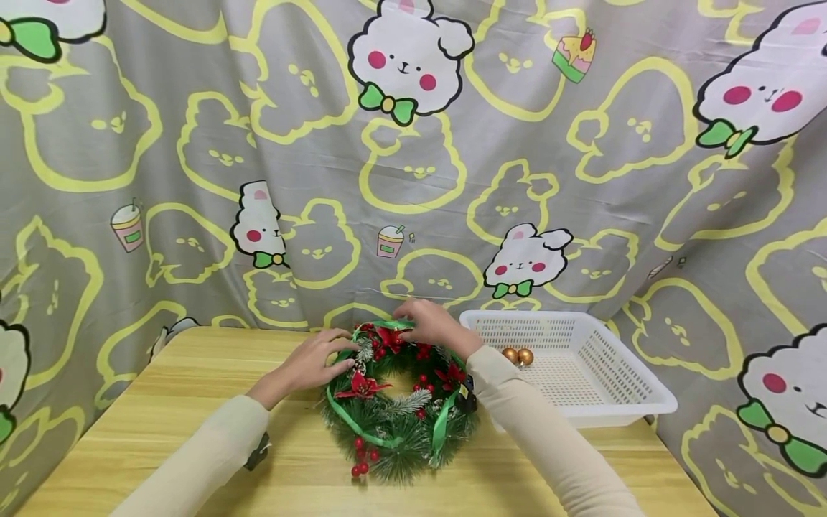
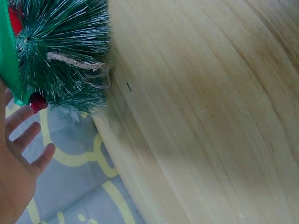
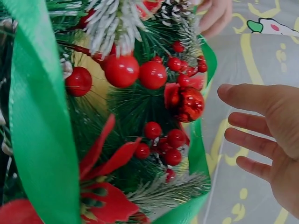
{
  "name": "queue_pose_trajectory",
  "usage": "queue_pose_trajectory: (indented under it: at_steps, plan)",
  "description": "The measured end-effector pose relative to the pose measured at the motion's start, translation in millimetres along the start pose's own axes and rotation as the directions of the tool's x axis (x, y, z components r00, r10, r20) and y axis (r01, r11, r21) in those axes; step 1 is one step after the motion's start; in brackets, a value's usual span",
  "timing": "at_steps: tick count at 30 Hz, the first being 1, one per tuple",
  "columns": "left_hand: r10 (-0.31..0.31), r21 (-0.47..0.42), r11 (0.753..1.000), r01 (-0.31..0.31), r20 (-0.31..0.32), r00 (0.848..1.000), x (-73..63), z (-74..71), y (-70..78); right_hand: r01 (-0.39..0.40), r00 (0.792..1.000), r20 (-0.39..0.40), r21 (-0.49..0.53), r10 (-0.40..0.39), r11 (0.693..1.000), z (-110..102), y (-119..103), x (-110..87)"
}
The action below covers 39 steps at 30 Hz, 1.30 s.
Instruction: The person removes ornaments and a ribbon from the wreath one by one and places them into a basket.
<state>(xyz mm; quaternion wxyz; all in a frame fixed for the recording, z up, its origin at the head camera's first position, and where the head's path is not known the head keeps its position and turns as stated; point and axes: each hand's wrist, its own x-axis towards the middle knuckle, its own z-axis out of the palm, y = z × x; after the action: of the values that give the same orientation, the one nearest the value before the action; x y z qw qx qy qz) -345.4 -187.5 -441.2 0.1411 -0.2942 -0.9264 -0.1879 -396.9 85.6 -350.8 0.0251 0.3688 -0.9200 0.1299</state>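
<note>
A green pine wreath (image 1: 403, 459) lies on the wooden table, decorated with red flowers (image 1: 362, 386), red berries (image 1: 360, 468) and frosted sprigs. Green ribbon (image 1: 352, 425) winds loosely around it. My left hand (image 1: 313, 365) is at the wreath's upper left edge, its fingers spread beside the ribbon in the left wrist view. At the far side is my right hand (image 1: 434, 327). The right wrist view shows its fingers (image 3: 252, 140) extended and apart from the ribbon, near a shiny red ball (image 3: 190, 105). A piece of twine (image 2: 77, 62) shows on the wreath's outer edge.
A white perforated plastic basket (image 1: 620, 413) stands to the right, partly behind my right forearm, with two gold balls (image 1: 510, 355) inside. A patterned grey curtain (image 1: 413, 237) hangs behind the table's far edge (image 1: 245, 329).
</note>
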Motion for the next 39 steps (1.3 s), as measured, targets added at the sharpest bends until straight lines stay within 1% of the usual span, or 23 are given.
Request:
queue_pose_trajectory:
  at_steps: [3,5,8,10,14,26,32,34,39]
  plan:
    - [0.001,-0.001,1.0,-0.001,0.003,1.0,-0.5,0.3,0.1,0.019,1.0,-0.002,-0.045,-0.019,0.999,6.5,1.7,0.3]
    - [0.001,-0.003,1.0,-0.001,0.004,1.0,-1.0,0.3,0.2,0.033,0.999,0.004,-0.057,-0.032,0.998,10.2,3.3,1.0]
    - [0.0,0.0,1.0,0.0,0.004,1.0,-1.2,0.8,-0.3,0.026,1.0,0.017,-0.051,-0.025,0.998,15.3,5.3,3.2]
    - [0.0,0.0,1.0,0.0,0.003,1.0,-1.0,1.3,-1.0,0.008,0.999,0.034,-0.024,-0.007,1.0,17.3,6.3,4.8]
    - [0.0,0.001,1.0,0.0,-0.003,1.0,-0.6,1.4,-1.4,-0.009,0.999,0.044,-0.018,0.01,1.0,22.3,7.7,7.3]
    - [-0.002,-0.002,1.0,0.002,-0.005,1.0,-0.4,1.9,-1.9,0.016,1.0,0.019,-0.06,-0.015,0.998,35.8,10.1,12.7]
    - [0.005,-0.005,1.0,-0.005,-0.008,1.0,-0.3,0.7,-0.9,0.045,0.999,0.009,-0.053,-0.045,0.998,36.7,9.2,14.0]
    - [0.003,-0.011,1.0,-0.003,-0.006,1.0,-0.4,0.1,0.1,0.051,0.999,0.017,-0.047,-0.05,0.998,35.1,8.6,14.3]
    - [0.0,-0.015,1.0,-0.001,-0.007,1.0,-1.3,-1.1,2.4,0.037,0.998,0.057,-0.032,-0.035,0.999,29.0,5.2,16.3]
